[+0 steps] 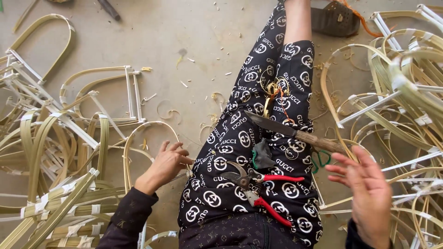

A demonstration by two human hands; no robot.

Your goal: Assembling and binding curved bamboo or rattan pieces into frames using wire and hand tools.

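Note:
My left hand (166, 162) reaches to the left of my thigh, fingers spread over a thin bent bamboo strip (152, 125) on the floor; whether it grips the strip I cannot tell. My right hand (364, 191) hovers open at the right, palm up, holding nothing, just below the wooden handle of a long knife (295, 132). The knife lies across my lap on black patterned trousers (258, 92). Red-handled pruning shears (258, 191) rest on my lap below it, beside a dark rag (263, 154).
Piles of bent bamboo frames bound with white tape lie at the left (60, 138) and right (397, 92). Shavings dot the concrete floor (184, 41). A dark sandal (334, 18) sits at the top. Green-handled scissors (320, 159) lie by my right thigh.

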